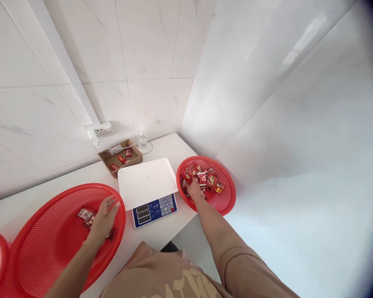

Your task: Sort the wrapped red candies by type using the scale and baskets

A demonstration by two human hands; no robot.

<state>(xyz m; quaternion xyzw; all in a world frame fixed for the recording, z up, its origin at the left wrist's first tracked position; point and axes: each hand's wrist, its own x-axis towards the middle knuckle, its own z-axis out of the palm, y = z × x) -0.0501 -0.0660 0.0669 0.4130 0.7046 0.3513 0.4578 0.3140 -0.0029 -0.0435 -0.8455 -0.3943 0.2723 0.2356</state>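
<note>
On the right, my right hand (193, 189) reaches into a red mesh basket (231, 186), its fingers closed at a red wrapped snack packet (186, 179); the fingertips are partly hidden. Around it lies a pile of small packets (211, 180), mostly red, some gold or yellow. My left hand (105, 217) hovers over the right side of a larger red basket (37, 248), palm turned inward, fingers apart and nothing between them. Beneath and beside that hand are a few white, red and dark packets (86, 214). Between the baskets stands a digital scale (155, 212) with a bare white pan (147, 180).
Behind the scale, a cardboard box (136, 159) holds several red packets. Beside it stands a clear cup-like container (142, 141) with a white cable. A third red basket (3, 252) with packets is cut off at the left. Walls bound the white table (168, 147).
</note>
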